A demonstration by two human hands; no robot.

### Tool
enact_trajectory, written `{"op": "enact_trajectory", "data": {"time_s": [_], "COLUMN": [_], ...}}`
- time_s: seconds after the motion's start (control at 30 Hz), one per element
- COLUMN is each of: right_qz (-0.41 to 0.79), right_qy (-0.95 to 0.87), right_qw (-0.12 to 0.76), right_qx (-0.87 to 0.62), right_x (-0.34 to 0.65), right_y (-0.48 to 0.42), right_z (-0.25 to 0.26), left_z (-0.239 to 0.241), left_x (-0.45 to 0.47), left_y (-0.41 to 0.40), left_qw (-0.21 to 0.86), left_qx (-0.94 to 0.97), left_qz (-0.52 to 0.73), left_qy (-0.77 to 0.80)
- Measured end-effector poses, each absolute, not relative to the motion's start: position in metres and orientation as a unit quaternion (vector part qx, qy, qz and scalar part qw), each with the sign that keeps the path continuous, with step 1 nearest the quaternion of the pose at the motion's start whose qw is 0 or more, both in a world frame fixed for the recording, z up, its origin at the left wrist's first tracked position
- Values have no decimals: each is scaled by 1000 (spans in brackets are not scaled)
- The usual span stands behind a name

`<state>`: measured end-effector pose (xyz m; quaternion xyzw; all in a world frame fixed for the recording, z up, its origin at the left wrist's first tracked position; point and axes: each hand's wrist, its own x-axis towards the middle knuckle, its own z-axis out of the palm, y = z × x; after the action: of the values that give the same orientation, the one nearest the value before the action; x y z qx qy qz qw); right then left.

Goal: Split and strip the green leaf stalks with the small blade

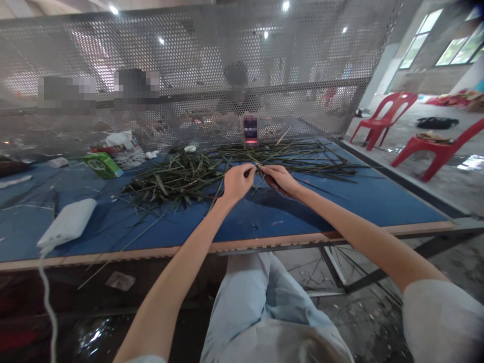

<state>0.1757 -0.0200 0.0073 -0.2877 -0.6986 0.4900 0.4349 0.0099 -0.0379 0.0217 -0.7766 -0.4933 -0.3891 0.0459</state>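
Note:
Above the table, my left hand (pixel 238 182) and my right hand (pixel 280 180) meet with fingertips pinched close together. Between them is a small piece of a long narrow leaf (pixel 259 167), and a dark strip of it seems to run under my right palm. Its exact shape is too small to make out. Just left of my left hand lies a tangled heap of green leaf pieces (pixel 176 176). Longer leaf blades (pixel 302 154) spread out behind and to the right of my hands.
The blue tabletop (pixel 393 204) ends in a pale front edge. A white corded device (pixel 70 222), a green carton (pixel 102 165) and crumpled wrappers (pixel 123 148) are on the left. A perforated metal screen (pixel 189 65) stands behind, with a phone-like object (pixel 250 129) before it. Red chairs (pixel 389 118) stand right.

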Motion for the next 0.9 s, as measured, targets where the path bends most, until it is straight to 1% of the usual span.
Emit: {"op": "enact_trajectory", "data": {"time_s": [0.37, 0.57, 0.67, 0.9], "right_qz": [467, 466, 462, 433], "right_qy": [-714, -698, -705, -722], "right_qw": [431, 461, 459, 451], "right_qx": [-295, -288, -282, -296], "right_x": [172, 174, 175, 176], "right_y": [-21, -16, -12, -11], "right_z": [4, 2, 0, 0], "left_z": [22, 22, 23, 26], "left_x": [11, 9, 7, 8], "left_y": [-39, -34, -33, -38], "left_qw": [40, -32, -49, -24], "left_qx": [-776, -785, -796, -796], "left_qz": [-380, -382, -381, -392], "left_qy": [-503, -487, -468, -460]}}
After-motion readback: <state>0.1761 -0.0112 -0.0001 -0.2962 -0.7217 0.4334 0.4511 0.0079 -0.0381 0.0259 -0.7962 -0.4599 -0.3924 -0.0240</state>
